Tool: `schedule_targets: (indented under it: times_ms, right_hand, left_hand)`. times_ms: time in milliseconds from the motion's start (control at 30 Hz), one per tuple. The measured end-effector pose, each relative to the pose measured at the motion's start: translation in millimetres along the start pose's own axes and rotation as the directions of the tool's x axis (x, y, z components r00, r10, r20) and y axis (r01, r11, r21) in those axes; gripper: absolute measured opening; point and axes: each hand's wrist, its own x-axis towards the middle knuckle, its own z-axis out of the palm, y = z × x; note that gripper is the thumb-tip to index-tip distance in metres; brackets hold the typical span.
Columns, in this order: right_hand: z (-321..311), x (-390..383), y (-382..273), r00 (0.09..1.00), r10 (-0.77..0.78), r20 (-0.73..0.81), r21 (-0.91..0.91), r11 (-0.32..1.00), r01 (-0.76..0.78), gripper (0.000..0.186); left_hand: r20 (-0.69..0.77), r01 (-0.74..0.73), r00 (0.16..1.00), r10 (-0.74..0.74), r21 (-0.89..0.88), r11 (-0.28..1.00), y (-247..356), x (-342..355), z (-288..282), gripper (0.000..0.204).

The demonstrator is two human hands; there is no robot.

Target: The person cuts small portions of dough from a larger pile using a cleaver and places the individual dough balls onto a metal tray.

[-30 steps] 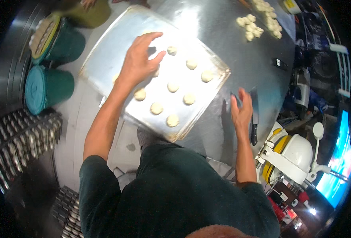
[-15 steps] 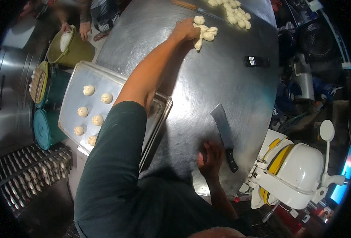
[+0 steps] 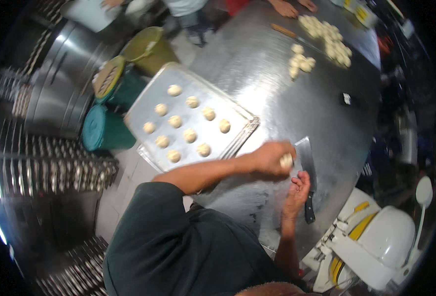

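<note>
My left hand (image 3: 272, 157) grips a dough piece (image 3: 286, 161) above the steel table (image 3: 242, 197). My right hand (image 3: 297, 190) is just below it, palm up, empty, with fingers loosely curved apart. A serrated knife (image 3: 306, 158) with a black handle lies beside both hands. To the left, stacked metal trays (image 3: 144, 118) bear several round dough balls (image 3: 190, 135) in rows. A small cluster of dough pieces (image 3: 300, 64) rests at the table's far side, near a larger pile (image 3: 329, 37) and a wooden-handled tool (image 3: 284, 30).
Co-workers' hands (image 3: 285, 9) rest at the far edge. A black device (image 3: 346, 98) lies on the right, a white machine (image 3: 385, 241) at lower right. On the left are a teal bin (image 3: 94, 123), a yellow bucket (image 3: 141, 52) and a metal rack (image 3: 55, 158).
My left hand went from over the tray to the dough cluster, then back toward me carrying a piece. My right hand has risen beside it. The head view has shifted.
</note>
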Motion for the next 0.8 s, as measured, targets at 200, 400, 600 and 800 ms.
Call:
schedule_targets:
  times_ms: [200,400,600,800]
  right_hand:
    - [-1.0,-0.5,-40.7,0.97,0.099,0.224,-0.174,0.983,-0.061,0.031]
    - [-47.6,-76.1,6.9,0.828,-0.241,0.506,-0.633,0.548,0.547,0.016]
    - [20.5,-67.9,21.3,0.853,-0.362,0.377,-0.691,0.503,0.519,0.015]
    - [-43.4,-152.8,25.9,0.794,-0.325,0.514,-0.539,0.597,0.594,0.013]
  left_hand:
    - [-0.152,0.071,0.985,-0.079,-0.058,0.996,41.5,-100.4,20.0,0.052]
    - [-0.11,0.025,0.994,0.027,0.446,0.895,-22.0,-197.9,30.9,0.023]
    - [-0.383,0.102,0.918,0.099,0.471,0.876,-12.5,-161.4,68.6,0.01]
    - [-0.19,0.04,0.981,0.038,0.389,0.92,-26.0,-229.5,93.1,0.018]
